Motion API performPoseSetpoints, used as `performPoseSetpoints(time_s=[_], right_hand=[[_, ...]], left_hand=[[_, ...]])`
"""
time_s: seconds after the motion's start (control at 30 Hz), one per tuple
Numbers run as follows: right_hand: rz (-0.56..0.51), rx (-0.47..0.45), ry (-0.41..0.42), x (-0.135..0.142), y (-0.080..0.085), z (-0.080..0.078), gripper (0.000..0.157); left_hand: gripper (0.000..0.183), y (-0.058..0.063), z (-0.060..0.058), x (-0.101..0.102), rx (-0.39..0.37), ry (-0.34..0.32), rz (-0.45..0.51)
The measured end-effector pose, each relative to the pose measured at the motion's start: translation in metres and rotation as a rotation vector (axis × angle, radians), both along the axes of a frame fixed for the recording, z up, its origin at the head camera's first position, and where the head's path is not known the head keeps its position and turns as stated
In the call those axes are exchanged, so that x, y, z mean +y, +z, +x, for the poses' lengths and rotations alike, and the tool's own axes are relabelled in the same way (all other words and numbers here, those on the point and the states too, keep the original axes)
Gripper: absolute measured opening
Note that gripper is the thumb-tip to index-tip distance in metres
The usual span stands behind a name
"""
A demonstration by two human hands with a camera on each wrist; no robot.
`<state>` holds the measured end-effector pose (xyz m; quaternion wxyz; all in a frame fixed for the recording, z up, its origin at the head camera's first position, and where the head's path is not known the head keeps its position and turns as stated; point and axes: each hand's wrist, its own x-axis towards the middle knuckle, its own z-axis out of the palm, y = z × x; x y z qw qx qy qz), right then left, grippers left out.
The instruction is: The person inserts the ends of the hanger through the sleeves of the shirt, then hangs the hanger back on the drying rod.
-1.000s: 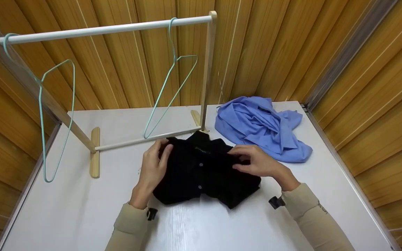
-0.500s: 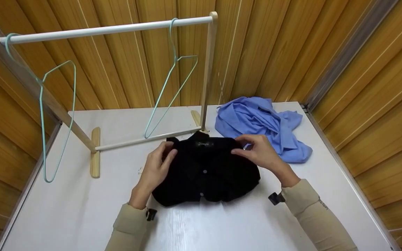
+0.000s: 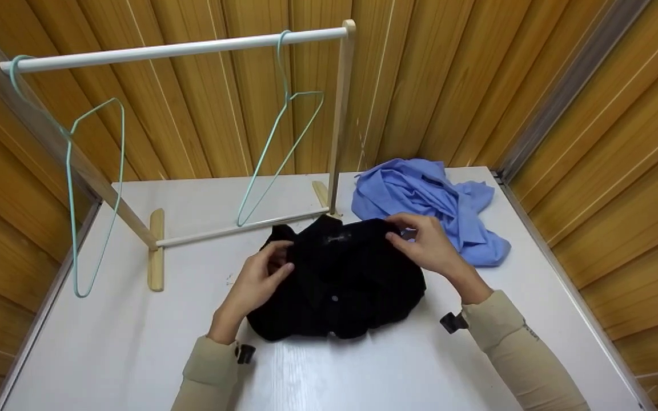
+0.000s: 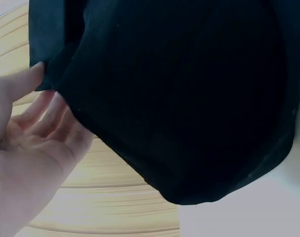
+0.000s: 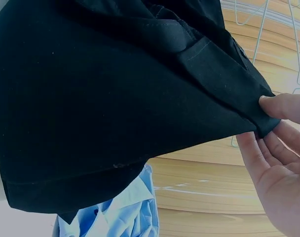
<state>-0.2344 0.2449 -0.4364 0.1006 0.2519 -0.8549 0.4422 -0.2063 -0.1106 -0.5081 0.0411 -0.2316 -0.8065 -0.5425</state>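
A black button-up shirt (image 3: 357, 274) is bunched on the white table, its neck opening and inner label facing up. My left hand (image 3: 256, 279) holds its left side; in the left wrist view, thumb and fingers of this left hand (image 4: 39, 143) pinch an edge of the cloth. On the other side, my right hand (image 3: 429, 246) grips the shirt near the top right of the opening. The right wrist view has the right hand (image 5: 281, 163) pinching a corner, with the black cloth (image 5: 91, 98) draping from it. Folds hide the sleeves.
A blue shirt (image 3: 420, 200) lies crumpled behind the right hand. At the back left stands a rack with a white rail (image 3: 175, 48) and wooden posts. Two mint wire hangers, one left (image 3: 71, 211) and one right (image 3: 260, 158), hang from it. Wood-patterned walls (image 3: 437, 85) enclose the table.
The right hand has moved up and slightly right, raising the shirt's neck edge so the label shows. The left hand has shifted slightly right and down. The lower front has folded toward me.
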Motion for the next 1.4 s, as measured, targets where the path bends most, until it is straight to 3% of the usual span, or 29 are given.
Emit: performPoseSetpoints(time_s=[0.13,0.27,0.4,0.63,0.93,1.13,1.4], right_hand=[[0.007,0.010,0.009,0.001,0.000,-0.001,0.020],[0.023,0.017,0.015,0.000,0.000,-0.001,0.018],[0.028,0.022,0.019,0.000,0.000,-0.001,0.017],[0.042,0.051,0.008,-0.003,0.001,0.000,0.016],[0.030,0.047,0.013,-0.006,0.000,0.002,0.017],[0.037,0.064,-0.007,-0.008,0.000,0.001,0.015],[0.038,0.061,0.002,-0.009,-0.004,0.000,0.016]], left_hand=[[0.044,-0.003,0.000,-0.001,-0.046,-0.028,-0.023],[0.033,-0.006,0.000,-0.001,-0.034,-0.007,-0.032],[0.022,-0.005,-0.001,-0.002,0.030,0.041,-0.017],[0.021,0.005,-0.002,-0.003,0.169,0.158,0.016],[0.018,0.018,-0.004,-0.004,0.228,0.252,0.046],[0.020,0.019,-0.006,-0.003,0.260,0.277,0.102],[0.023,0.008,-0.006,-0.003,0.145,0.274,0.131]])
